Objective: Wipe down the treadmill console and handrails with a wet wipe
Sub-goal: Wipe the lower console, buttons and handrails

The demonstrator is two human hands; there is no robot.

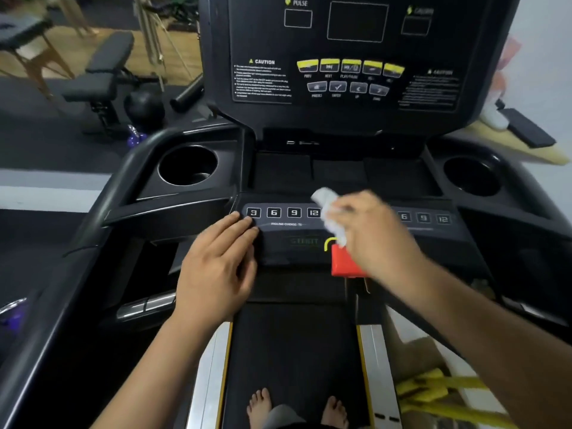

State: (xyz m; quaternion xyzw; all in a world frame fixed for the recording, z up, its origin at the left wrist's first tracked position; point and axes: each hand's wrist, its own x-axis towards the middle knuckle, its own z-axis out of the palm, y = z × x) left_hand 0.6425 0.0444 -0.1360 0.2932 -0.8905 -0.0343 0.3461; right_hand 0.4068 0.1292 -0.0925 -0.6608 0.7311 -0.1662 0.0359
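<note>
Pinching the wet wipe (329, 212) in the right hand (374, 233) over the console (278, 239) button strip running left-right, left hand (216, 270) flat, empty, nearer the left handrail (130, 187)

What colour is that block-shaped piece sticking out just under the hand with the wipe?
Bright red: the safety key block, seen best in the head view.

**Open tray and cupholders, crowded button strip**

The flat tray (340, 174) behind the button strip (283, 213) lies bare, and both cupholders (187, 165) stand open. The upright display panel (356, 57) walls off the far side. On the strip itself, the left hand (216, 267) covers the near-left edge, and the red safety key (345, 261) juts up just beside the right hand (374, 233).
</note>
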